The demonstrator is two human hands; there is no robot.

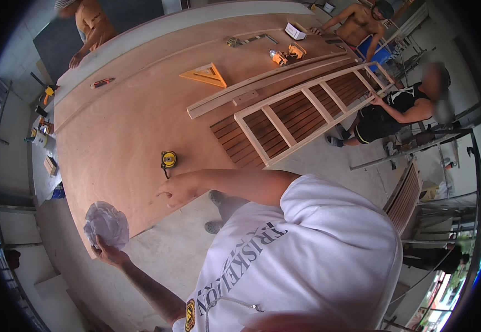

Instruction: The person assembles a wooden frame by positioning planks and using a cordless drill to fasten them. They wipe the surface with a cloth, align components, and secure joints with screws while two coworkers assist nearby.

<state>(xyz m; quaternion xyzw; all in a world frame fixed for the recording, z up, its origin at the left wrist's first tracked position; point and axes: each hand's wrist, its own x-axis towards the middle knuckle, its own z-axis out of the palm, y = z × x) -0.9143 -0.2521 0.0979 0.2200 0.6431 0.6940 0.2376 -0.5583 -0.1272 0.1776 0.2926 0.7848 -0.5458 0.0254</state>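
Observation:
My left hand (110,254) is at the near left corner of a large plywood sheet, its fingers closed on a crumpled clear plastic wrapper (106,223). My right hand (178,190) hovers over or rests on the sheet's near edge; I cannot tell which. Its fingers are curled, and anything inside them is hidden. Just beyond it lies a yellow and black tape measure (168,160), its dark strap pointing toward my right hand. The plywood sheet (102,160) spreads out ahead of me.
An orange speed square (205,75), an orange cordless drill (287,54), a utility knife (102,83) and long timber strips (268,83) lie on the plywood. At right a co-worker (412,105) touches a ladder-like wooden frame (282,130) above dark slats. Two other people stand across the sheet.

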